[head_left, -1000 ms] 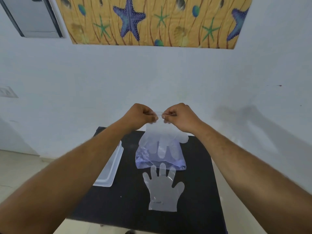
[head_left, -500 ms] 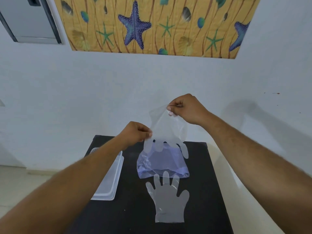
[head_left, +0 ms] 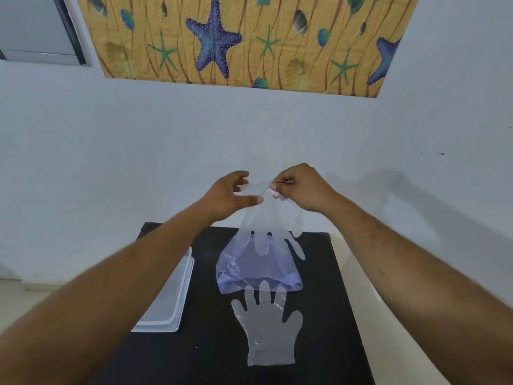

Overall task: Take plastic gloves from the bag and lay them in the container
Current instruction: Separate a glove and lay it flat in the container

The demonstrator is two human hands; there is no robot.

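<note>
A clear plastic glove [head_left: 266,220] hangs in the air, fingers down, above the black table [head_left: 211,354]. My right hand [head_left: 301,188] pinches its cuff. My left hand [head_left: 230,194] is at the cuff's left edge with fingers spread, touching the plastic. Below lies the bluish plastic bag [head_left: 258,269], flat on the table. A second clear glove [head_left: 268,326] lies spread flat in front of the bag, fingers pointing away from me. The clear plastic container [head_left: 170,298] rests at the table's left edge, partly behind my left forearm.
A white wall stands right behind the table, with a starfish-patterned cloth [head_left: 249,43] hung high on it. A grey panel [head_left: 39,29] is at the top left. Floor shows to the left of the table.
My left hand rose from beside the bag to the glove's cuff and opened its fingers. My right hand came down slightly, still holding the glove.
</note>
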